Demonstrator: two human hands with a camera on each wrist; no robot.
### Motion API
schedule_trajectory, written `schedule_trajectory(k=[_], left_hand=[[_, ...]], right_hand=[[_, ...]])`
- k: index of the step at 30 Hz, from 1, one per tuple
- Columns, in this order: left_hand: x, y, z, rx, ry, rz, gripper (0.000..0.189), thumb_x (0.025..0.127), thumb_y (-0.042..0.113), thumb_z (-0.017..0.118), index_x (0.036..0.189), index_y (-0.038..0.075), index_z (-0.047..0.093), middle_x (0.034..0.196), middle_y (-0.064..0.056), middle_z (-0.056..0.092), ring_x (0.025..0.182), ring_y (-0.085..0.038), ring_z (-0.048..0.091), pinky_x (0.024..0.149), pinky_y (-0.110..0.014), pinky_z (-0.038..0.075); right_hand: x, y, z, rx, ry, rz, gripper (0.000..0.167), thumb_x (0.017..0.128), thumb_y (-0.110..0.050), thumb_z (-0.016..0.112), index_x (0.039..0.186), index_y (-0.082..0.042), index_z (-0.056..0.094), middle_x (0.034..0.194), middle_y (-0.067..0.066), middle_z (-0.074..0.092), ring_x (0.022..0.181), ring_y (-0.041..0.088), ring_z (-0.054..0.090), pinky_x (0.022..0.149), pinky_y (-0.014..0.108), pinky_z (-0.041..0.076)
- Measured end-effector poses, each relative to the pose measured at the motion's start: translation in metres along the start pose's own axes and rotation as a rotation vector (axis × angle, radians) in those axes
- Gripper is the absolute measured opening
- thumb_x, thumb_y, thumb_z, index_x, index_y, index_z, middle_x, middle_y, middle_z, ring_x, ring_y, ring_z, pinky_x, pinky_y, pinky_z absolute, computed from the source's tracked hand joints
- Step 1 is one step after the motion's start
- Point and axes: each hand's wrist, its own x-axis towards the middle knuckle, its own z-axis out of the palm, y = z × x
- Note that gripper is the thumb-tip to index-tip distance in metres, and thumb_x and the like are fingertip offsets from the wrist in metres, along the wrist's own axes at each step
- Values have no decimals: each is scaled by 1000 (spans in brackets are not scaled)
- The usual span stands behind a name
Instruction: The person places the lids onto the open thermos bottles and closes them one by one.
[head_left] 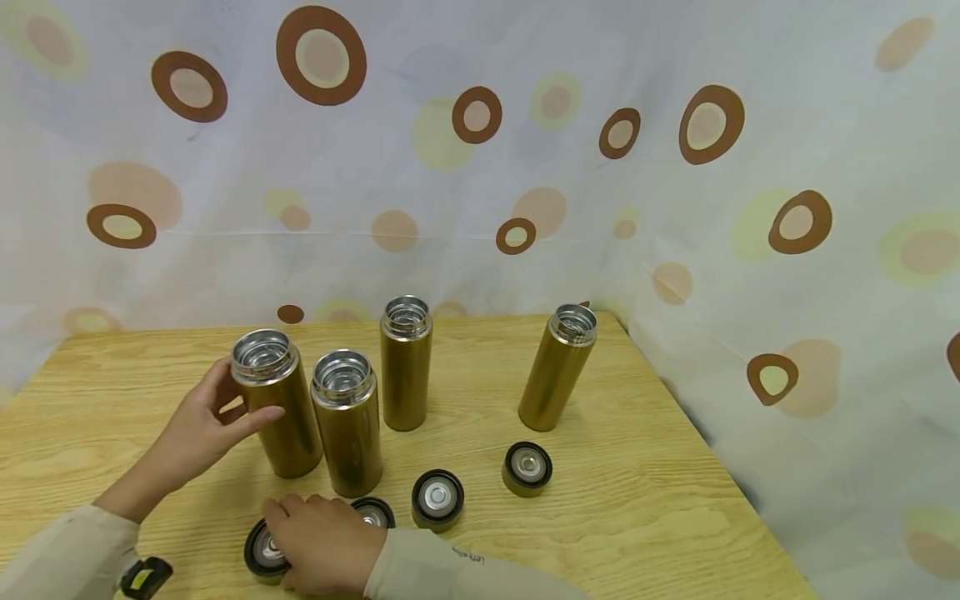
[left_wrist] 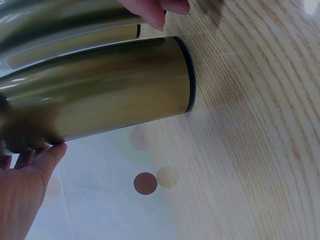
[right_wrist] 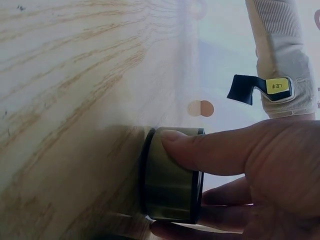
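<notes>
On the left, my left hand (head_left: 204,425) holds an open gold vacuum flask (head_left: 288,425) near its neck, thumb across the front and fingers at the far side. The flask stands upright, and its black-edged base meets the table in the left wrist view. My right hand (head_left: 326,537) grips a gold, black-rimmed flask lid (right_wrist: 170,175), thumb on one side and fingers on the other. This lid (head_left: 264,557) lies inner side up, partly hidden by the hand. A second lid (head_left: 372,510) shows behind that hand. Close beside the held flask stands another open flask (head_left: 348,442).
Two more uncapped gold flasks stand farther back, one flask (head_left: 406,375) at centre and another flask (head_left: 557,371) to the right. Two lids, one lid (head_left: 437,497) and another lid (head_left: 527,467), lie upturned on the wooden table (head_left: 637,517). A patterned curtain (head_left: 450,192) hangs behind.
</notes>
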Motion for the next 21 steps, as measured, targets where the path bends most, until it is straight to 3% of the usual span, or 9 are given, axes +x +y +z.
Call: schedule_trajectory(k=[4, 11, 21], left_hand=[[0, 0, 0, 0, 2, -5, 76, 90, 10, 68, 150, 9, 23, 132, -7, 45, 113, 12, 43, 86, -4, 41], [0, 0, -1, 4, -2, 3, 75, 90, 9, 69, 150, 9, 23, 133, -6, 45, 114, 12, 43, 86, -4, 41], [-1, 1, -1, 6, -6, -4, 75, 90, 10, 68, 150, 8, 23, 132, -8, 46, 113, 12, 43, 87, -5, 41]], right_hand=[[1, 0, 1, -4, 9, -14, 69, 80, -41, 77, 138, -23, 44, 124, -13, 50, 99, 2, 54, 76, 15, 47], [4, 0, 1, -8, 47, -38, 52, 82, -39, 75, 124, -20, 52, 106, -12, 53, 86, -1, 52, 68, 13, 44], [2, 3, -1, 24, 37, -62, 52, 82, -38, 75, 125, -18, 53, 105, -10, 53, 81, -2, 50, 67, 11, 43]])
